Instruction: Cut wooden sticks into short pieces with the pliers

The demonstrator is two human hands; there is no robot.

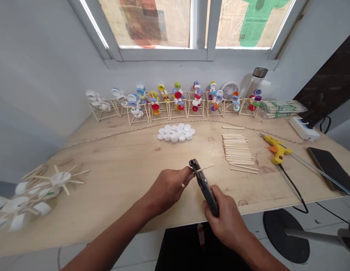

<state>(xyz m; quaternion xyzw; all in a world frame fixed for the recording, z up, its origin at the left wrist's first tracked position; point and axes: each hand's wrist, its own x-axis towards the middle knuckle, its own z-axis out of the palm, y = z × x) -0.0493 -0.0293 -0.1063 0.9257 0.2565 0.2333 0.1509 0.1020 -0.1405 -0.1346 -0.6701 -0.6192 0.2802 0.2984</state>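
My left hand (171,186) is closed, pinching a thin wooden stick (208,166) whose free end sticks out to the right. My right hand (227,216) is wrapped round the handles of a dark plier-like tool (206,190). The stick crosses the head of this tool; whether the jaws press on it I cannot tell. Beyond my hands sits a cluster of white bottle caps (174,137). To their right lies a row of wooden sticks (237,148). The left fingertips are partly hidden behind the hand.
Several stick frames with coloured cap wheels (159,109) line the wall. Cap-and-stick wheels (61,178) lie at left. On the right are a yellow glue gun (276,148), its cord, a black phone (330,165), a power strip (304,128) and a bottle (256,81).
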